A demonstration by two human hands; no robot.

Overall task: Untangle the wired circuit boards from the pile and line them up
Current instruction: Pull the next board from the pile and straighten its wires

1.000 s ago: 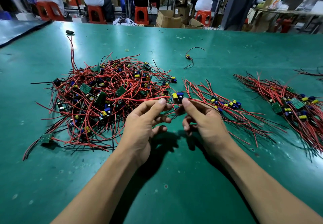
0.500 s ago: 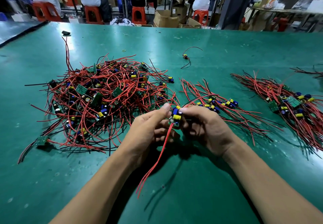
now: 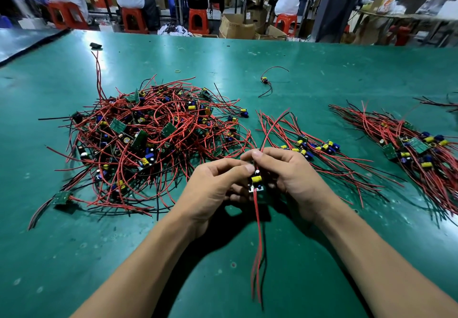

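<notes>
Wires (image 3: pixel 257 255) now hang straight from circuit board (image 3: pixel 256 181) pinched by left hand (image 3: pixel 213 188), right hand (image 3: pixel 295 176).

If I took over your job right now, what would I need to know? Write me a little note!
Hands: the left hand and the right hand both pinch one board between them. Its red wires hang down toward you.
Where: the pile is on the left, large and tangled.
Done: a near row of boards lies just right of the pile, and a far row lies farther right.
Left: probably lay the held board in the near row, then pull more from the pile. A stray board lies alone farther back.
</notes>
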